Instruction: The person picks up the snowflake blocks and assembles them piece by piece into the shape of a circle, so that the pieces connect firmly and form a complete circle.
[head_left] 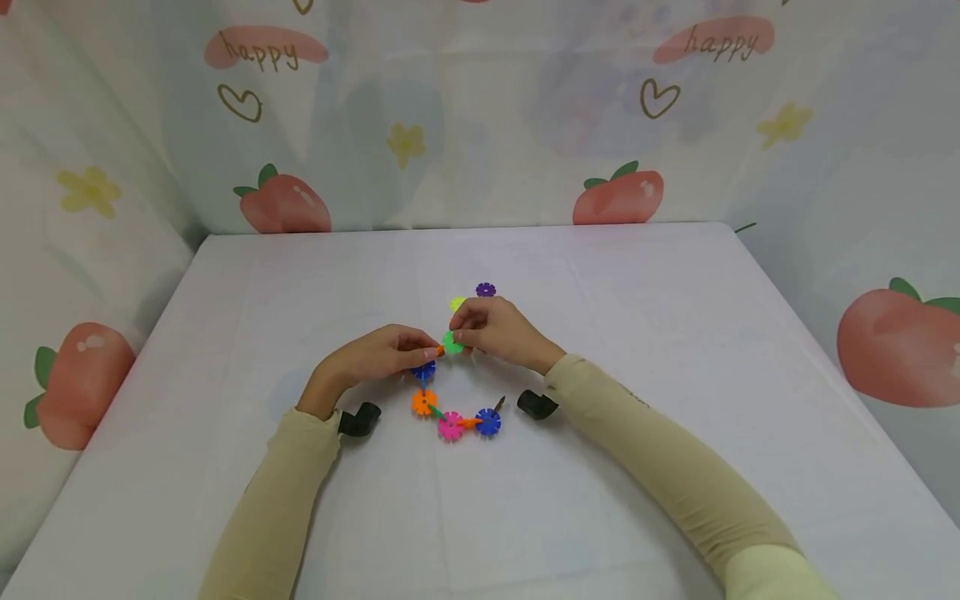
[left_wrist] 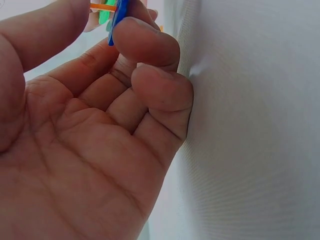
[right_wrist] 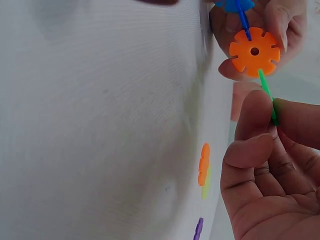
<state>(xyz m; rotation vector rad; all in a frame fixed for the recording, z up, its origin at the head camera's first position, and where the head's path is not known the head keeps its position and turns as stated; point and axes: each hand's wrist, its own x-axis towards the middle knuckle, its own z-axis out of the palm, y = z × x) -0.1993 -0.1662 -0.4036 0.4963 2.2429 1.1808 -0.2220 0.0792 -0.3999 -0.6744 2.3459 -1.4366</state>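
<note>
A chain of notched plastic discs [head_left: 451, 427], in blue, orange, green and pink, curves over the white table. My left hand [head_left: 378, 358] grips its upper end, thumb and fingers around a blue disc [left_wrist: 118, 22] and an orange disc [right_wrist: 255, 52] slotted together. Pinched between thumb and index finger of my right hand [head_left: 510, 333] is a green disc [head_left: 452, 342]. In the right wrist view, the green disc's edge meets a slot of the orange one. The other fingers of my left hand [left_wrist: 100, 125] curl close beside the cloth.
Beyond my right hand lie a purple disc [head_left: 486, 289] and a yellow disc [head_left: 457, 304], partly covered by the fingers. Loose on the cloth in the right wrist view is another orange disc [right_wrist: 204, 165]. Black wrist cameras stick out inward from both cuffs. Printed curtains enclose the table [head_left: 637, 500].
</note>
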